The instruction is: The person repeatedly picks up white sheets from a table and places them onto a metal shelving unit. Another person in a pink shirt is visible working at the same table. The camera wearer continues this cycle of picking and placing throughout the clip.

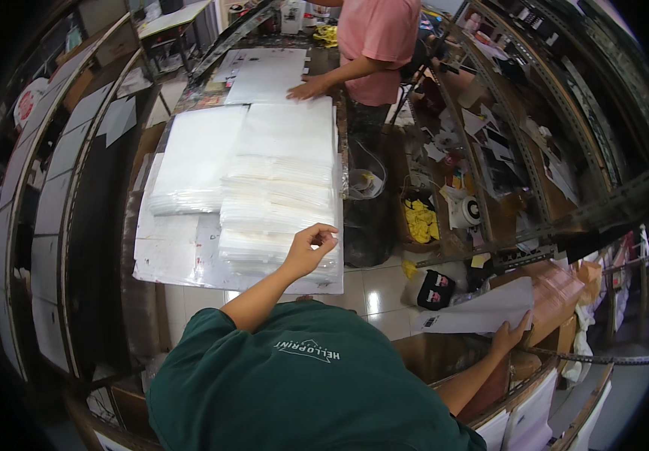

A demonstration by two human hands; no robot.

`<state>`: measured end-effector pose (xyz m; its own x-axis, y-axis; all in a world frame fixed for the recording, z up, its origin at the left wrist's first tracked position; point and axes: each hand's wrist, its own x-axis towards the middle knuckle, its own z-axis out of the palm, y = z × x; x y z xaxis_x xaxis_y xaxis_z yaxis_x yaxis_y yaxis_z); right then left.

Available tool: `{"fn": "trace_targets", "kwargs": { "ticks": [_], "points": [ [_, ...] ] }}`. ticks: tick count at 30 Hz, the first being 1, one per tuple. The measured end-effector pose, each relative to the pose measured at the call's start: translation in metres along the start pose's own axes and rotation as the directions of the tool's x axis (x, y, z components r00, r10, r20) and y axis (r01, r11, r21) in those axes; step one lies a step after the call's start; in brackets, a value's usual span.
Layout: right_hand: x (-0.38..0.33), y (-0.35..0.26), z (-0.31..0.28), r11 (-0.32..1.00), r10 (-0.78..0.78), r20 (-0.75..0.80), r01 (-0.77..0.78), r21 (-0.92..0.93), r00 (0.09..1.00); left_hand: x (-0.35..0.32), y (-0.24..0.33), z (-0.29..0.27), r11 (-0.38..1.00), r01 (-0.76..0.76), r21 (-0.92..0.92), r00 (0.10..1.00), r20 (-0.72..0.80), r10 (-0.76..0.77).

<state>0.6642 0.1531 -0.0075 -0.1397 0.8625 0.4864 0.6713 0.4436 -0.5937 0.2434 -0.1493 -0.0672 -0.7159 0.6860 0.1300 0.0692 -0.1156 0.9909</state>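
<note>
My left hand (pixel 311 249) hovers over the near right part of a tall stack of thin white sheets (pixel 276 192). Its fingers curl loosely, with a small gap between thumb and forefinger and nothing visible in them. Out to the right, my right hand (pixel 511 336) grips the edge of one flat white sheet (pixel 475 310) that has a small dark print near its left end. That sheet hangs away from the table, beside a carton. A second pile of white sheets (pixel 197 158), glossy at its edges, lies to the left of the fanned stack.
Across the table (pixel 167 252), a person in a pink shirt (pixel 378 45) rests a hand (pixel 308 88) by another white sheet (pixel 264 75). Metal shelves (pixel 557 113) crowd the right; a dark rack (pixel 99 195) flanks the left. A box with yellow cloth (pixel 421 220) sits right of the table.
</note>
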Motion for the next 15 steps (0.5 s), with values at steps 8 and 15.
{"fn": "trace_targets", "kwargs": {
  "ticks": [8, 15],
  "points": [
    [-0.016, -0.011, -0.014, 0.997, 0.019, -0.019, -0.021, -0.073, 1.000, 0.054, 0.006, -0.008, 0.927, 0.066, -0.369, 0.988, -0.106, -0.113],
    [-0.027, -0.031, -0.023, 0.994, 0.100, 0.008, -0.100, -0.035, 0.995, 0.129, -0.010, -0.033, 0.681, 0.203, -0.704, 0.920, -0.101, -0.379]
  ]
}}
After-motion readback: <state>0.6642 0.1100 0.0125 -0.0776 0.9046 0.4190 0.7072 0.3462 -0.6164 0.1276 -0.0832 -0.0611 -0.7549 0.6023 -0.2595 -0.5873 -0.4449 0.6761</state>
